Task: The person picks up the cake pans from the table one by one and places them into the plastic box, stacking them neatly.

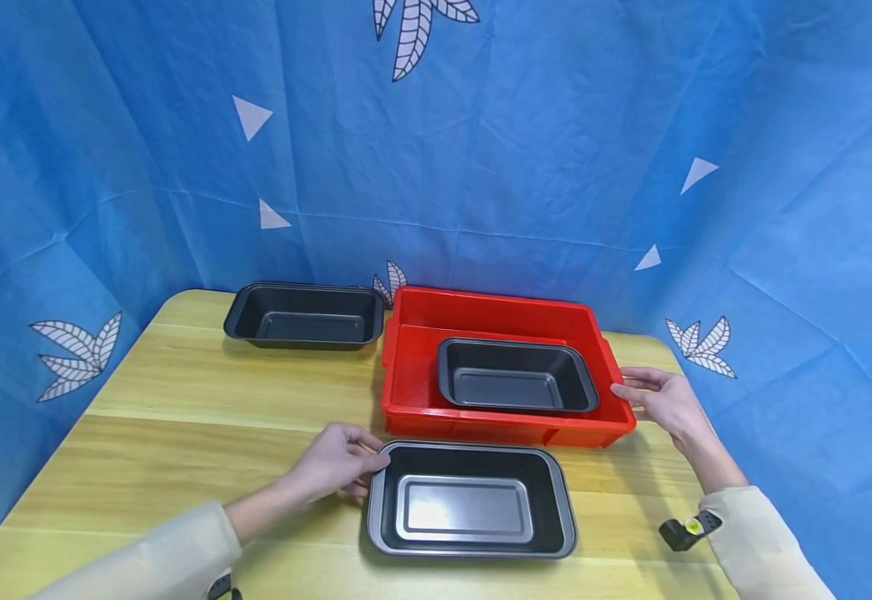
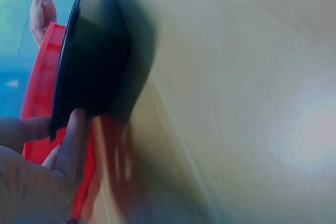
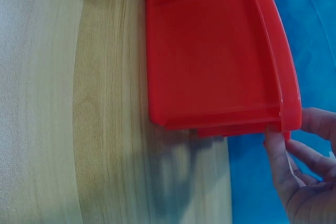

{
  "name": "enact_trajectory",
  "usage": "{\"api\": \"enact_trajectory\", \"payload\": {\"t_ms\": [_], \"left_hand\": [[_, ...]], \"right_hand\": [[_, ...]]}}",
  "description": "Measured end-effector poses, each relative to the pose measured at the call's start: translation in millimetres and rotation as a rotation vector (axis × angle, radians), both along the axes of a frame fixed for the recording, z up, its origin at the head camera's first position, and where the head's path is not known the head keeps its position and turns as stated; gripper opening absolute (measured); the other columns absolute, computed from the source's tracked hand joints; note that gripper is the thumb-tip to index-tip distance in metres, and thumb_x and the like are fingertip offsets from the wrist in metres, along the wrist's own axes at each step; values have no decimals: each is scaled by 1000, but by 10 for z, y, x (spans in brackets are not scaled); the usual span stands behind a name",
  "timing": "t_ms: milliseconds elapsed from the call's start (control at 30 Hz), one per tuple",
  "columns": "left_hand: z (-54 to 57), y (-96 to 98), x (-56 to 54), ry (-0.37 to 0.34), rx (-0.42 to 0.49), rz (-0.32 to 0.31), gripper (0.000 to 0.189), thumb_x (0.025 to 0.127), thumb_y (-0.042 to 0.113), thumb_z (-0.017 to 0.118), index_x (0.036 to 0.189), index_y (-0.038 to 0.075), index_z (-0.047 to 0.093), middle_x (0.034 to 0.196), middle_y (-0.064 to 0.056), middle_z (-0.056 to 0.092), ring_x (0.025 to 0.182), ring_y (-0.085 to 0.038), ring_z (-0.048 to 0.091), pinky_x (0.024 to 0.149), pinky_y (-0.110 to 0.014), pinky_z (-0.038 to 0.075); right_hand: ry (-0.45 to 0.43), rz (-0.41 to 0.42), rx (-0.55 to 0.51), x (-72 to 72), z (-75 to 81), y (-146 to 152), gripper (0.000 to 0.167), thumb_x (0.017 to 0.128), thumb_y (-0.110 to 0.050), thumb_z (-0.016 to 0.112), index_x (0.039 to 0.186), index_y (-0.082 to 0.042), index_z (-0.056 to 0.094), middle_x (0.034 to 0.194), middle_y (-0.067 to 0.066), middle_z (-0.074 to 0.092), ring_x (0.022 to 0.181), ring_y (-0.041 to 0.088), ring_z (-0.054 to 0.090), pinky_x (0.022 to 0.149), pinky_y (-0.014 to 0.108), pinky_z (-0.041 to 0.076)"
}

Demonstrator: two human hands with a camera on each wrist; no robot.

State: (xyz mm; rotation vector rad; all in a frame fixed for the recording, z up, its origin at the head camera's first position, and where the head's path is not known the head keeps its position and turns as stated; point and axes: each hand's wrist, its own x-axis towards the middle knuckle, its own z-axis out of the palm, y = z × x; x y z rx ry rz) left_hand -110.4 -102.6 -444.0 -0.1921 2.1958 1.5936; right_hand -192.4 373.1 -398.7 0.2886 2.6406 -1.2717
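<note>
My left hand (image 1: 338,458) pinches the left rim of a dark metal loaf pan (image 1: 466,508), thumb over the edge and fingers beneath it. In the left wrist view the same loaf pan (image 2: 94,51) shows its dark outer side, close over the table with a shadow beside it. At the right end of a red plastic bin (image 1: 496,423), my right hand (image 1: 664,404) holds the rim between thumb and fingers. A second loaf pan (image 1: 507,388) lies inside the bin, toward its front right.
A third loaf pan (image 1: 308,325) stands at the back left of the wooden table (image 1: 181,450), beside the bin. Behind the table and along its sides hangs a blue cloth (image 1: 556,167) with white leaf and triangle prints.
</note>
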Motion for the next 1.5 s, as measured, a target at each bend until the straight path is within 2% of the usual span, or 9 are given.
{"api": "enact_trajectory", "payload": {"t_ms": [200, 367, 567, 767, 933, 1100, 1500], "left_hand": [[-23, 86, 30, -4, -96, 12, 30, 87, 12, 86, 112, 2, 73, 84, -6, 75, 56, -13, 64, 50, -26, 58], [-17, 114, 18, -23, -117, 12, 30, 87, 13, 86, 113, 3, 74, 82, -8, 73, 55, -15, 63, 50, -25, 57], [-22, 112, 30, -40, -34, 30, 30, 88, 8, 84, 115, 2, 73, 81, -9, 70, 49, -13, 57, 46, -23, 54], [-30, 98, 38, -31, 34, 19, 27, 89, 5, 82, 115, 0, 72, 81, -8, 68, 48, -12, 57, 46, -23, 55], [-37, 78, 54, -26, 99, 1, 27, 90, 2, 80, 115, -3, 71, 80, -8, 69, 50, -10, 61, 47, -24, 57], [-27, 30, 80, -13, 161, -17, 29, 90, -1, 78, 118, -7, 70, 83, -11, 72, 60, -12, 70, 52, -28, 62], [24, -159, 151, 28, 187, -11, 33, 92, 0, 75, 123, -8, 67, 83, -5, 66, 66, -10, 69, 54, -29, 63]], "right_hand": [[4, -2, 4, 3, -3, -9, 70, 102, -35, 69, 156, 4, 45, 138, 26, 66, 89, 3, 69, 78, 23, 66], [7, 0, -1, 4, 2, -8, 69, 103, -34, 69, 156, 4, 45, 139, 27, 65, 88, 2, 69, 78, 23, 66], [10, 1, -9, 0, -12, 1, 69, 103, -33, 69, 156, 4, 45, 139, 27, 65, 87, 2, 70, 78, 23, 66], [15, 2, -14, 2, -16, 0, 69, 102, -32, 70, 155, 4, 46, 135, 23, 68, 87, 0, 70, 78, 23, 66], [16, 4, -19, 1, -21, 7, 69, 102, -32, 70, 155, 4, 46, 134, 20, 70, 87, -1, 70, 78, 23, 65], [13, 5, -25, -2, -31, 21, 69, 102, -32, 70, 155, 4, 45, 130, 14, 72, 87, -1, 70, 78, 22, 65], [20, 0, -39, 11, -18, 6, 69, 102, -33, 71, 155, 4, 46, 125, 9, 73, 87, -3, 69, 78, 23, 66]]}}
